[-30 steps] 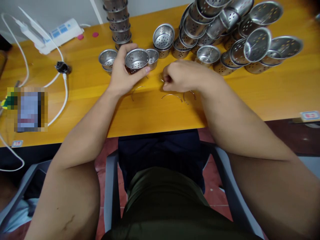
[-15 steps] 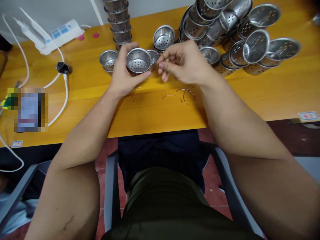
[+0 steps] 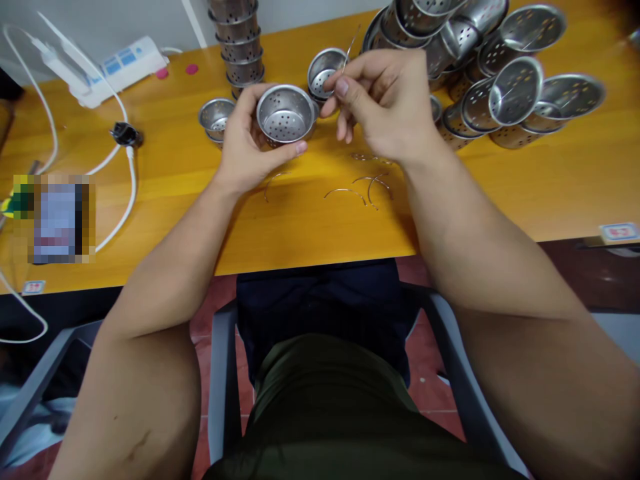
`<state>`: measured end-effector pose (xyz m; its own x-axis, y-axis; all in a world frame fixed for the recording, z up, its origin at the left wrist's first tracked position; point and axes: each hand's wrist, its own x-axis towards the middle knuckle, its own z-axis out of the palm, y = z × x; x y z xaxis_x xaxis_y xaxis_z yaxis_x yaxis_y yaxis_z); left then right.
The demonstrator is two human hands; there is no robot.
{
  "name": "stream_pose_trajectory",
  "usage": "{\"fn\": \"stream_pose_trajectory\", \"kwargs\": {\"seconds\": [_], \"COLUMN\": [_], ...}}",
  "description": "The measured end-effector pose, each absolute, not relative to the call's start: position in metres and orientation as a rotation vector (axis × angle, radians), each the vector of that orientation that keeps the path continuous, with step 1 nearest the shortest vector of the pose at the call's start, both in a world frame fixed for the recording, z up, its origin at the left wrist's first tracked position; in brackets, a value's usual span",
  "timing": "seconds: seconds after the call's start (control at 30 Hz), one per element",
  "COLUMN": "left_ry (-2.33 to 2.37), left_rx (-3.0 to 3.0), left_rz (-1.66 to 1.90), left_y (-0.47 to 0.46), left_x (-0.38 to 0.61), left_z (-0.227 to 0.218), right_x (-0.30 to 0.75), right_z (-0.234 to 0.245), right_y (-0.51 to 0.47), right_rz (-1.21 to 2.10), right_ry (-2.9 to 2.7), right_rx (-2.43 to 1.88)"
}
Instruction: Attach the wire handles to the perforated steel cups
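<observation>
My left hand (image 3: 243, 148) is wrapped around a perforated steel strainer cup (image 3: 285, 117), held a little above the yellow table (image 3: 165, 200) with its open mouth up. My right hand (image 3: 387, 107) is just right of the cup, fingers pinched on a thin curved wire handle (image 3: 350, 47) that sticks up past my thumb. Several more wire handles (image 3: 357, 190) lie loose on the table below my hands.
A big heap of steel strainer cups (image 3: 480, 67) fills the back right. A tall stack of cups (image 3: 237, 40) and two single cups (image 3: 216, 117) stand behind my left hand. A white power strip (image 3: 120, 67), cables and a blurred object (image 3: 57, 217) lie at left.
My right hand rose from the table with a wire handle pinched in it and moved up beside the cup. My left hand lifted the cup slightly.
</observation>
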<state>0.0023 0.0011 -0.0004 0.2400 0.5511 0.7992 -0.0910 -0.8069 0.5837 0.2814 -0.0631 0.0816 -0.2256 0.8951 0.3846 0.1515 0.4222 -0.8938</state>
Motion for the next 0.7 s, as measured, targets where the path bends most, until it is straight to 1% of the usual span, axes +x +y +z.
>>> {"fn": "stream_pose_trajectory", "kwargs": {"seconds": [0.1, 0.23, 0.4, 0.5, 0.57, 0.7], "left_ry": [0.309, 0.336, 0.389, 0.389, 0.426, 0.582], "left_rx": [1.948, 1.926, 1.954, 1.947, 1.927, 1.837], "left_rz": [1.714, 1.734, 1.617, 1.476, 1.376, 1.317], "left_y": [0.013, 0.011, 0.0, -0.004, -0.008, -0.021], "left_x": [0.012, 0.015, 0.01, 0.007, 0.007, 0.01], "left_z": [-0.013, -0.012, -0.011, -0.011, -0.007, 0.007], "right_x": [0.284, 0.284, 0.281, 0.277, 0.274, 0.271], "right_z": [0.074, 0.073, 0.076, 0.078, 0.08, 0.083], "right_y": [-0.055, -0.053, -0.059, -0.067, -0.073, -0.078], "right_rz": [0.816, 0.742, 0.649, 0.657, 0.684, 0.673], "right_ry": [-1.692, -1.664, -1.718, -1.784, -1.821, -1.858], "right_rx": [-0.939, -0.903, -0.817, -0.805, -0.805, -0.881]}}
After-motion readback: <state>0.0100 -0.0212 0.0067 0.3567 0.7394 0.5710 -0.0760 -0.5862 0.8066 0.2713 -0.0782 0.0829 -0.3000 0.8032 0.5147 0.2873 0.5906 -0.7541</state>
